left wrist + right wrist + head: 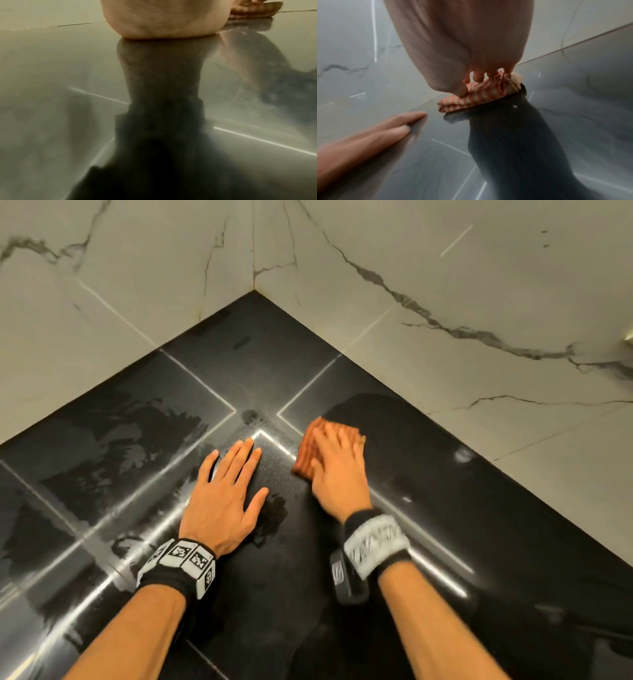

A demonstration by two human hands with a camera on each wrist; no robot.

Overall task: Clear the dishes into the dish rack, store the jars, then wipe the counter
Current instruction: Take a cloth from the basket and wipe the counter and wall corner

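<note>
Counter: glossy black stone, speckled, mirror-like; met the walls in a sharp inside corner; wet streaks and smears across the left portion.
Walls: pale marble-look tile, smooth, with dark grey veining and thin grout lines.
Cloth: folded into a thick pad, soft woven fabric, striped orange and cream; lay flat on the counter right of centre, near the corner; creased edge visible in the right wrist view.
Right hand: pressed palm-down on the cloth, fingers extended and slightly spread over its top; fingertips dug into the folds; blurred.
Left hand: laid flat on bare counter just beside the cloth, apart from it; fingers straight and splayed, holding nothing; heel of palm in contact with the stone.
Wrist bands: black straps carrying blocky black-and-white coded markers, one on each wrist.
</note>
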